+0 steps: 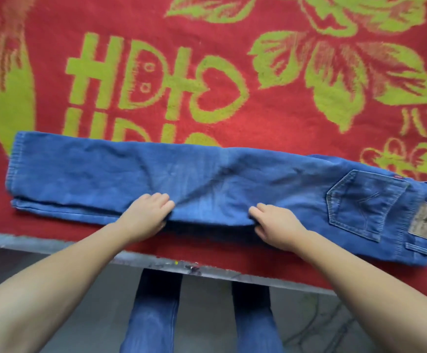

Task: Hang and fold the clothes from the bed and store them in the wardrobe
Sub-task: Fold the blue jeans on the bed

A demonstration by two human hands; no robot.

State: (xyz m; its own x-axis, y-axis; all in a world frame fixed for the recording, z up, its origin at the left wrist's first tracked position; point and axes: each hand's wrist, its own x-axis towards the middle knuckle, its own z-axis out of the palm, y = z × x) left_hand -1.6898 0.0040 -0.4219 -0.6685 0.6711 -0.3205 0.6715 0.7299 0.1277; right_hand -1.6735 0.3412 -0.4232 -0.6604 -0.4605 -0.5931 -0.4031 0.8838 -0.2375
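A pair of blue jeans [207, 174] lies folded lengthwise across the bed, leg hems at the left, waistband, back pocket and leather patch at the right. My left hand [146, 215] grips the near edge of the denim around the middle, fingers on top and thumb tucked under. My right hand [276, 225] grips the same near edge a little further right, fingers curled over the fabric. Between the two hands the edge is slightly lifted and shadowed.
A red blanket with green letters and leaf patterns [271, 118] covers the bed. The bed's grey front edge [54, 242] runs just below the jeans. My own legs in blue jeans [153, 314] stand on the grey floor in front.
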